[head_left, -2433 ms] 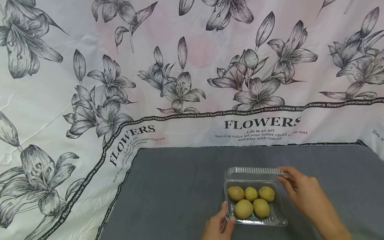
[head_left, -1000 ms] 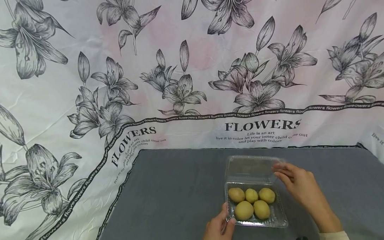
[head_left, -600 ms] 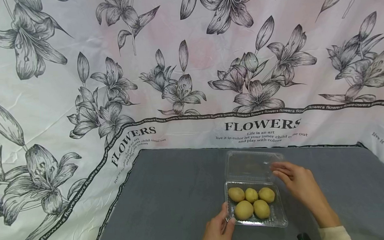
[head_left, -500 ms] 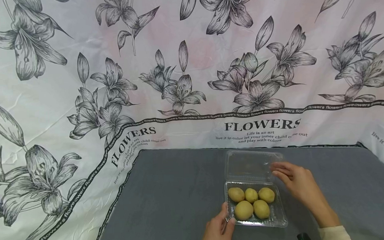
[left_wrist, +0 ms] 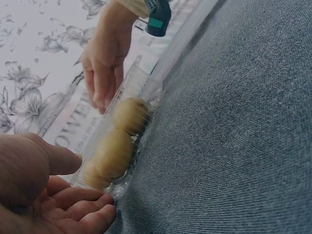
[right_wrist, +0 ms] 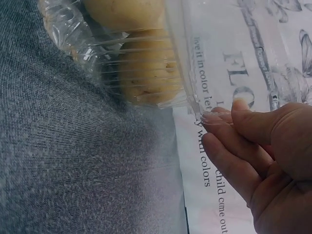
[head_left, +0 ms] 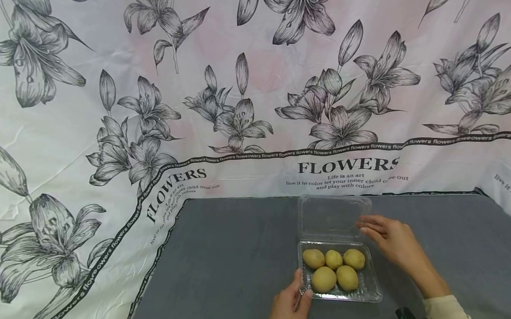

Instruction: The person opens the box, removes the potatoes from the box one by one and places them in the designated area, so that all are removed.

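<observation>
A clear plastic clamshell box point(head_left: 372, 291) rests on the grey table, holding several round yellow-brown items point(head_left: 324, 279) that look like potatoes. Its hinged transparent lid point(head_left: 329, 218) is raised and leans toward the back. My left hand point(head_left: 289, 303) grips the box's left side near the front corner, thumb in front. In the left wrist view, the left thumb and fingers point(left_wrist: 78, 207) lie about that corner. My right hand point(head_left: 393, 239) is at the lid's right edge. The right wrist view shows a corner of the lid between the right thumb point(right_wrist: 248, 119) and fingers.
The dark grey cloth-covered table point(head_left: 225, 264) extends around the box. A white curtain point(head_left: 235, 174) with flower prints and lettering hangs behind and along the left side. A dark device point(head_left: 406, 315) sits by the right wrist, next to a cream sleeve point(head_left: 446, 308).
The lid has swung up and back from low over the box, letting its top rise toward the curtain. My right hand has shifted slightly left; my left hand has kept its place on the box.
</observation>
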### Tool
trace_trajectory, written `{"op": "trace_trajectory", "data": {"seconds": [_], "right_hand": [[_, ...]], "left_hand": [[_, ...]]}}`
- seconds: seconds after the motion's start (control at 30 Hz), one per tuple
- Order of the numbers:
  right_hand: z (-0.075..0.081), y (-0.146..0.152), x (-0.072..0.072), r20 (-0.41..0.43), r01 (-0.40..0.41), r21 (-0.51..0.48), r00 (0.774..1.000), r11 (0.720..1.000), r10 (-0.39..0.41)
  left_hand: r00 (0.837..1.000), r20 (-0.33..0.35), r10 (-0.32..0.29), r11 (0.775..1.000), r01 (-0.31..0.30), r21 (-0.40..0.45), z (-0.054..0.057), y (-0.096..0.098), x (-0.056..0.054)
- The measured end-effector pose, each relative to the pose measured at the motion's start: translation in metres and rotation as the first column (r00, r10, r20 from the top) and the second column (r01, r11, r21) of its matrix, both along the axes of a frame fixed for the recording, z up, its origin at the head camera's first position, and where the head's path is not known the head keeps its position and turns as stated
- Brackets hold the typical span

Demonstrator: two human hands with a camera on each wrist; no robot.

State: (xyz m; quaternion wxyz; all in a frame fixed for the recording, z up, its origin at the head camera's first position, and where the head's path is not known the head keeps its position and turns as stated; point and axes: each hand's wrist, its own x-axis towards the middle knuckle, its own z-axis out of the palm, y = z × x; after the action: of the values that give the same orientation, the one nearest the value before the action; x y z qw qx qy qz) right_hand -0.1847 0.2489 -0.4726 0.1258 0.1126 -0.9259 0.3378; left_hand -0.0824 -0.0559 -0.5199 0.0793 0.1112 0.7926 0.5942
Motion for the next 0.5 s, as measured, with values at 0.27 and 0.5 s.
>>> {"op": "trace_trajectory", "data": {"seconds": [0.27, 0.5], "right_hand": [[-0.0038, 0.0011, -0.0014, 0.026, -0.011, -0.010, 1.000, 1.000, 0.011], [-0.0086, 0.0023, -0.0038, 0.067, -0.017, -0.006, 0.998, 1.000, 0.018]], "left_hand": [[1.000, 0.001, 0.002, 1.000, -0.002, -0.006, 0.0019, 0.0002, 0.0008], [1.000, -0.002, 0.008, 1.000, -0.008, -0.005, -0.0007, 0.0006, -0.0008]]}}
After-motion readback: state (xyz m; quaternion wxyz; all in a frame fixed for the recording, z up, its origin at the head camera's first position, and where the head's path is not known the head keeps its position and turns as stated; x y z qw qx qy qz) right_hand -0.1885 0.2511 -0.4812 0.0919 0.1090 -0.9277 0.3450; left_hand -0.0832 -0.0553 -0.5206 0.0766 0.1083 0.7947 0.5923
